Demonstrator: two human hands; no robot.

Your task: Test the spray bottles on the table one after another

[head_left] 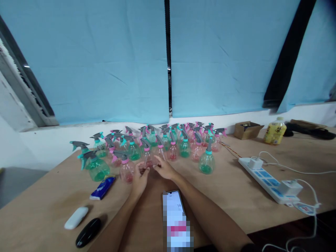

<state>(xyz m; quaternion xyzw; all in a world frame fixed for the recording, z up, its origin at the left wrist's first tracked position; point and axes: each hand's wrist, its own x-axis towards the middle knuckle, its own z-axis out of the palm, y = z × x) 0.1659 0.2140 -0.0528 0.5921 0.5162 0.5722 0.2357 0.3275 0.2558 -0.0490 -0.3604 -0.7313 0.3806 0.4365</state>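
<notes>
Both my hands are out on the wooden table [236, 196], nearly meeting around a pink spray bottle [148, 158] at the front of the spray bottle cluster [157, 143]. My left hand [140, 180] is just below-left of it, my right hand [165, 168] just right (can't tell if either actually grips it; fingers look loose). A phone [175, 217] lies between my forearms, its screen blurred. The yellow drink bottle [274, 131] has a label, too small to read.
</notes>
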